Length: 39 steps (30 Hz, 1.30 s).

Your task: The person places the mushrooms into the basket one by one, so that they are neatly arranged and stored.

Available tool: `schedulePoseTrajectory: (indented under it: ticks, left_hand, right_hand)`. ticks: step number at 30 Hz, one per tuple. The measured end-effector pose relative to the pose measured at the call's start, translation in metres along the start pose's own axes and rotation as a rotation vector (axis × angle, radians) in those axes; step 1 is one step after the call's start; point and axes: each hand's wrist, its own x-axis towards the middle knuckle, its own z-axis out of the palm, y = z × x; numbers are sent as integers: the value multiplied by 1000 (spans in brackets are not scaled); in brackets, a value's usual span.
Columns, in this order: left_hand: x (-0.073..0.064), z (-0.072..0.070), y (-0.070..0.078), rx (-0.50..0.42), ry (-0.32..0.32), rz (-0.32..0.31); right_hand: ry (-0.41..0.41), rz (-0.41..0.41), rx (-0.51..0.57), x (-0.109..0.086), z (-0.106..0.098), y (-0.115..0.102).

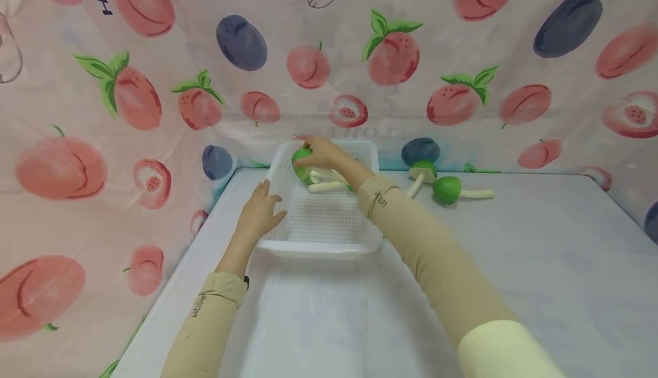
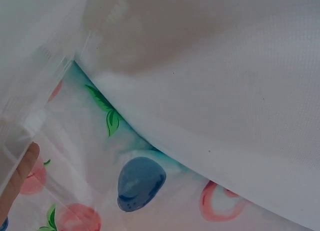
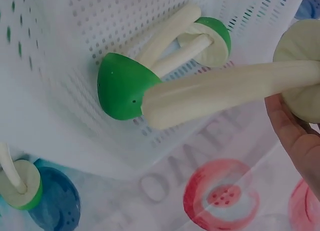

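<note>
My right hand reaches over the far part of a white perforated plastic basket and grips a toy mushroom by its green cap. In the right wrist view its pale stem points away from the fingers. Two more green-capped toy mushrooms lie inside the basket, one cap close to the held stem and the other cap beyond. My left hand rests at the basket's left rim with its fingers spread. Only one finger of it shows in the left wrist view, beside the translucent wall.
Right of the basket, two toy mushrooms lie on the white table: one cap near the basket, another with its stem pointing right. A fruit-printed cloth hangs behind the table and along its left side.
</note>
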Motion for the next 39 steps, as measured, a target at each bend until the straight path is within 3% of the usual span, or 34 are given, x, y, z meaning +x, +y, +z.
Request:
schedulePoseTrajectory:
  ticks: [13, 21, 39]
  left_hand:
    - [7, 1, 2, -3, -5, 0]
    - [1, 0, -3, -12, -7, -23]
    - [0, 0, -1, -4, 27, 5]
  right_hand:
    - [3, 1, -3, 18, 22, 13]
    - [-39, 18, -4, 33, 54, 19]
    - [-64, 46, 46, 40, 85, 39]
